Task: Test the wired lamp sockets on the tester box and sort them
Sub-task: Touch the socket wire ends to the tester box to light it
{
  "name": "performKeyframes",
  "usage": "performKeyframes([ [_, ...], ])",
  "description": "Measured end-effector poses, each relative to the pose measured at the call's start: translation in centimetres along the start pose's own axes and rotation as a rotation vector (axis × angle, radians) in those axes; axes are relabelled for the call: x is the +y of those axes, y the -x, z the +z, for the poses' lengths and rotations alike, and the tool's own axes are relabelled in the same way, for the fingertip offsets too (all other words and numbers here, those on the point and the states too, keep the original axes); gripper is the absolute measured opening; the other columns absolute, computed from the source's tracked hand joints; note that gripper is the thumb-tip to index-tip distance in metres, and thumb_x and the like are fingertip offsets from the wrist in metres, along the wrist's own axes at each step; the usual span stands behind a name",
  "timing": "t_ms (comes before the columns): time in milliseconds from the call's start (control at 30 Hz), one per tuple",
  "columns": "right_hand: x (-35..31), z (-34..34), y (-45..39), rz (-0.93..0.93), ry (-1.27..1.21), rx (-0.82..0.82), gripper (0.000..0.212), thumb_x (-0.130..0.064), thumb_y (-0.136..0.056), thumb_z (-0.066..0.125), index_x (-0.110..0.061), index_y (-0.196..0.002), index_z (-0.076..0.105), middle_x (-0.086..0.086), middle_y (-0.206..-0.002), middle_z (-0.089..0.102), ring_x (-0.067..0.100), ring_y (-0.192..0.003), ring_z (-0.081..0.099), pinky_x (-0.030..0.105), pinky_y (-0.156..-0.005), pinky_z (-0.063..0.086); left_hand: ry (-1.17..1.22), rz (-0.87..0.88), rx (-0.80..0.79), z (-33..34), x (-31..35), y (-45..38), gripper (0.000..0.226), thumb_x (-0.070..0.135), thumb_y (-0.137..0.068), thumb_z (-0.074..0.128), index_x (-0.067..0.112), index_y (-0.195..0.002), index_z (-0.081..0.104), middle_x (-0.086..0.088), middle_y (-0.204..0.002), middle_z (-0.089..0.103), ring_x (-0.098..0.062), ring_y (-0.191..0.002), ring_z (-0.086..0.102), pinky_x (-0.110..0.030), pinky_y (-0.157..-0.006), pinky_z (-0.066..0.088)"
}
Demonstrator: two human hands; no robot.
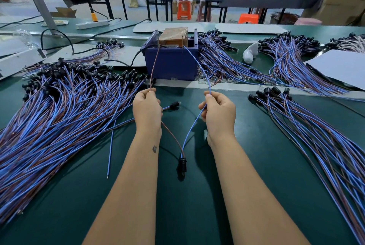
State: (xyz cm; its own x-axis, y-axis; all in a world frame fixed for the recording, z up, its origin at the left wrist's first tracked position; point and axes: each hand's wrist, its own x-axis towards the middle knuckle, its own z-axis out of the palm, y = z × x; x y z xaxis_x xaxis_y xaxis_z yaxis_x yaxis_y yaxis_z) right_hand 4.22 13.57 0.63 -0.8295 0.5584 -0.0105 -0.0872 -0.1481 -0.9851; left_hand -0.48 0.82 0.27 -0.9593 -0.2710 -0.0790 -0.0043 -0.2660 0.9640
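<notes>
**Socket on test, both leads run up to tester box**

Socket hung between the forearms, just above the green bench. Left hand pinched its brown lead; right hand pinched its blue lead. Both leads reached the top of the blue tester box, which held a taped brown block. Big socket pile lay left of the hands, smaller bundle right, more heaps behind. One loose socket sat just beside the left hand; a stray blue wire lay near the left forearm. Black cable entered the box's left side.
</notes>
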Motion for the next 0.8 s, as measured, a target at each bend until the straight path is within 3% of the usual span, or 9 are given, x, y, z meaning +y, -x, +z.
performKeyframes([
  [433,0.17,0.09,-0.09,-0.008,0.017,-0.015,0.017,-0.012,-0.098,0.052,-0.019,-0.089,0.064,-0.005,-0.054,0.057,0.005,-0.042,0.044,0.019,-0.050,0.040,0.007,-0.001,0.000,0.00,0.03,-0.08,0.026,0.003,-0.096,0.033,0.018,-0.091,0.054,0.015,-0.042,0.035,-0.004,-0.036,0.026,-0.019,-0.037,0.023],
  [800,0.37,0.23,0.03,-0.048,0.125,-0.067,0.020,-0.011,-0.096,0.051,-0.022,-0.089,0.066,-0.009,-0.050,0.056,0.006,-0.048,0.046,0.027,-0.060,0.044,-0.007,-0.004,-0.001,-0.05,0.02,-0.11,0.027,0.003,-0.097,0.033,0.018,-0.092,0.054,0.015,-0.042,0.036,-0.004,-0.036,0.027,-0.020,-0.038,0.024],
])
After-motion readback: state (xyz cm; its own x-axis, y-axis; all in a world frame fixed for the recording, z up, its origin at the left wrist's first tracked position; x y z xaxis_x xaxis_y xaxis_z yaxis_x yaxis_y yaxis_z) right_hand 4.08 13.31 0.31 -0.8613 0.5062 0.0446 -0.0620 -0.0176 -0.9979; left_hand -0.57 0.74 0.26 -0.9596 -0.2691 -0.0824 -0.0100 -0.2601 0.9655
